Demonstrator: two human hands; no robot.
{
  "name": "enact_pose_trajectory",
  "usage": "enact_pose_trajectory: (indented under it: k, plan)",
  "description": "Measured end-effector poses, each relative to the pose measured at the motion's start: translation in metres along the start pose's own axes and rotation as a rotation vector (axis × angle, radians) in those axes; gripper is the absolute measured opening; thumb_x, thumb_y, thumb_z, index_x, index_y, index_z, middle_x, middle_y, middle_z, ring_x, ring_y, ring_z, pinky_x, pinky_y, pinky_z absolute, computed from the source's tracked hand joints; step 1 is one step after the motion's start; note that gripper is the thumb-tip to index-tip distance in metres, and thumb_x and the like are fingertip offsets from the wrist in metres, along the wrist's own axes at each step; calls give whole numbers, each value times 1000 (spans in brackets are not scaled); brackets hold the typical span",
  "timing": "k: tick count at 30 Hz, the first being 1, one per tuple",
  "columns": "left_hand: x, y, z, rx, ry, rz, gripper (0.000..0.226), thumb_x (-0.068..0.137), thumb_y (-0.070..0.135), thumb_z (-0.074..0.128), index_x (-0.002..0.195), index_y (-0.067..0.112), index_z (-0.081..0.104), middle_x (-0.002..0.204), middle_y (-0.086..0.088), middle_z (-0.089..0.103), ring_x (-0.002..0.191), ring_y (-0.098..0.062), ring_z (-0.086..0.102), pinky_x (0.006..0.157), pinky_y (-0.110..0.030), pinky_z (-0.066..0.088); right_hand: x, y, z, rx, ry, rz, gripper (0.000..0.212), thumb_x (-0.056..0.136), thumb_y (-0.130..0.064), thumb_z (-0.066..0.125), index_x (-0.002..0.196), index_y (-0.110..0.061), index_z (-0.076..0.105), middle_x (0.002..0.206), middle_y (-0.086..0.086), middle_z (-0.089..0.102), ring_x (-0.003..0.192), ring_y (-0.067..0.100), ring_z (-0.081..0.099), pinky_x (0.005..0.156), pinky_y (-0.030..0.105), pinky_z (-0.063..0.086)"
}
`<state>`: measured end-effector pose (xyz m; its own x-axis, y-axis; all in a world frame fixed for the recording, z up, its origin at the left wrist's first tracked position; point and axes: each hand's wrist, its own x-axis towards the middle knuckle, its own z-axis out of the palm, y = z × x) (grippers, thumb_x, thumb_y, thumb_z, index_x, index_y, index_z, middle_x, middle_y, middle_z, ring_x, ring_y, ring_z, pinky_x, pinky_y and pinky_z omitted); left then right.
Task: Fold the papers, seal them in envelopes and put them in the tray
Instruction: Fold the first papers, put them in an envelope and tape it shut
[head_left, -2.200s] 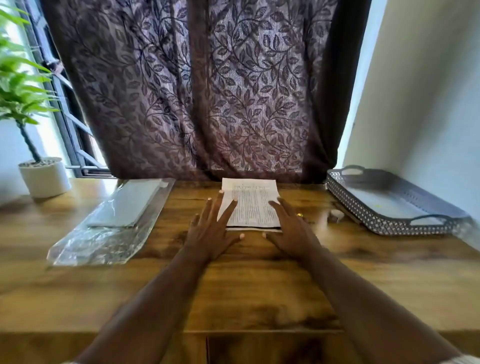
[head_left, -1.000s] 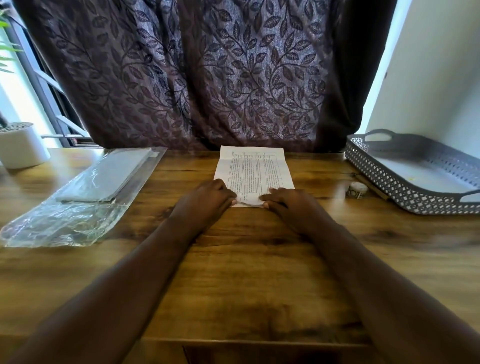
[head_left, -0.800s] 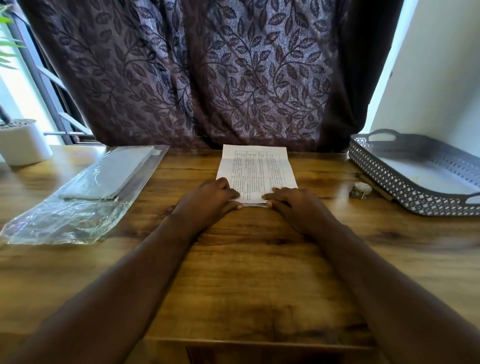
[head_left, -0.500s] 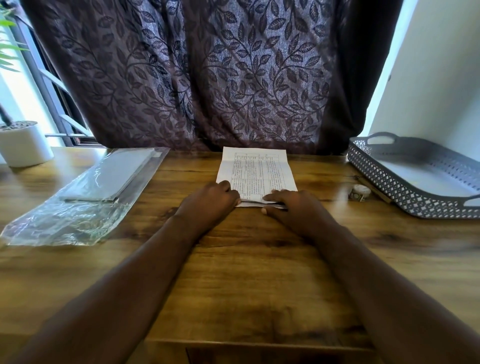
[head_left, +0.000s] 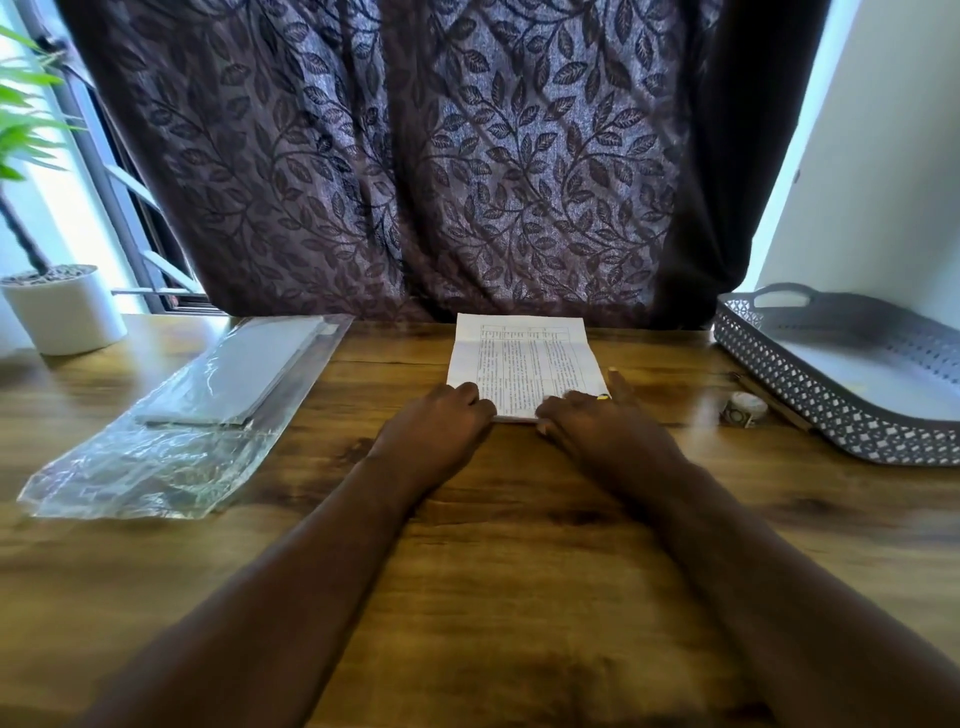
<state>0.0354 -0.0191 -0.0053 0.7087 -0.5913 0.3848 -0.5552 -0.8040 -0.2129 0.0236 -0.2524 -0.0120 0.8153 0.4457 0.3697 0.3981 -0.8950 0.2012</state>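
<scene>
A stack of printed white papers (head_left: 519, 358) lies flat on the wooden desk (head_left: 519, 545), just in front of the curtain. My left hand (head_left: 436, 421) has curled fingers on the stack's near left corner. My right hand (head_left: 597, 426) is at the near right corner, thumb at the near edge and one finger stretched along the right side. The near edge is partly hidden under both hands. A grey perforated tray (head_left: 810, 395) stands at the far right. Grey envelopes (head_left: 228, 379) lie in a clear plastic bag at the left.
A small roll of tape (head_left: 745, 408) sits beside the tray's left wall. A white plant pot (head_left: 62, 312) stands at the far left corner. A dark leaf-patterned curtain (head_left: 415, 156) hangs behind the desk. A white wall is at the right.
Both hands went from lying flat and spread on the paper to curling at its near edge. My right hand has since slid toward the right corner, one finger now extended along the side.
</scene>
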Motion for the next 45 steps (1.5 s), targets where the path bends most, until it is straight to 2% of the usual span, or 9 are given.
enact_pose_trajectory:
  k: [4,8,14,21,29,33,38,42,45]
  plan:
    - [3,-2,-2,-4,19,-12,25,104,27,48,122,16,61,117,-6,60,102,-23,62,80,-40,57,11,-4,-4,-79,82,-116,30,89,-29,71,119,-28,68,123,1,72,104,20,72,95,44,54]
    - [2,-4,0,-15,24,-23,25,103,27,49,122,16,60,119,-6,59,103,-22,61,81,-41,57,18,-11,-6,-65,21,-102,28,95,-30,60,123,-34,60,114,-5,72,90,19,71,70,35,56]
    - [-1,-9,3,-103,38,-100,45,103,52,32,117,24,65,114,2,61,102,-15,59,83,-39,53,27,-16,1,-105,-28,-123,31,95,-31,61,126,-31,57,111,-2,73,88,18,72,62,34,56]
    - [-5,-21,1,-606,172,-425,46,104,50,34,115,19,66,113,0,66,98,-11,59,82,-33,51,18,-18,-8,-186,-131,-224,60,91,-29,70,144,-22,42,137,10,62,107,26,70,77,45,59]
    - [-1,-29,7,-746,142,-588,32,106,33,40,126,23,64,121,1,68,98,-10,58,71,-24,43,-26,-32,-33,-205,-223,-327,65,97,-27,63,151,-18,28,149,17,49,109,31,69,76,51,59]
    - [2,-31,7,-716,34,-607,35,106,34,40,136,20,53,134,-8,62,117,-25,59,95,-41,49,-55,-45,-44,-182,-265,-384,72,95,-21,65,150,-15,18,155,21,39,119,38,64,75,57,58]
    - [7,-32,11,-604,-159,-607,64,107,45,33,157,8,20,157,-17,39,144,-35,37,118,-55,28,-78,-60,-62,-170,-342,-349,72,99,-15,58,155,-12,12,161,21,24,136,41,48,84,64,54]
    - [8,-31,15,-618,-182,-633,73,106,50,31,159,9,3,158,-13,38,147,-35,32,121,-53,19,-76,-62,-75,-124,-341,-281,68,104,-61,16,158,-20,16,160,12,31,145,31,39,117,66,22]
    - [10,-34,18,-670,-153,-679,74,105,53,29,159,13,-1,152,-12,47,142,-35,40,119,-52,24,-69,-48,-78,45,24,-64,82,95,-76,1,144,-30,48,139,-1,61,132,17,52,111,50,27]
